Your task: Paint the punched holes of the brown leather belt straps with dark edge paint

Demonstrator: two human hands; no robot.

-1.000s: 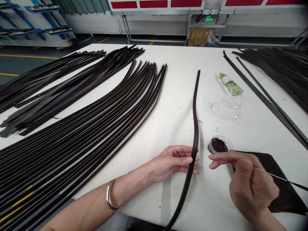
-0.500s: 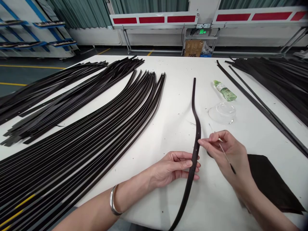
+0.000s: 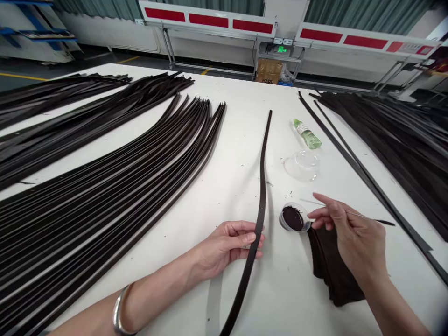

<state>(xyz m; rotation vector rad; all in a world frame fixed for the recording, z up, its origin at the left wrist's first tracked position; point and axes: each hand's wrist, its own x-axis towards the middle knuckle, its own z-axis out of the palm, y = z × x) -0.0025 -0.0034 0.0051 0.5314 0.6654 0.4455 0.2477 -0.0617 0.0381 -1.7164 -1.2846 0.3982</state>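
Note:
My left hand (image 3: 231, 245) pinches a long, dark strap (image 3: 263, 186) between thumb and fingers. The strap rises away from me in a gentle curve, and small holes dot its middle part. In my right hand (image 3: 360, 238) is a thin, pale rod (image 3: 367, 217) with a dark rear end, held crosswise between the fingers. Its front end is over the table near a small clear cup (image 3: 306, 225) of dark liquid. The fingertips of that hand are right beside the cup's rim. Partly under my right hand lies a dark cloth (image 3: 343, 280).
Many dark straps (image 3: 140, 172) lie side by side on the left of the white table (image 3: 241, 121), with looser bundles behind. More strips (image 3: 392, 149) cover the right side. A clear round lid (image 3: 308, 161) and a green tube (image 3: 308, 134) lie beyond the cup.
My right hand has left the strap and moved right, to the cup, which now shows. My left hand keeps its hold on the strap. The view has shifted.

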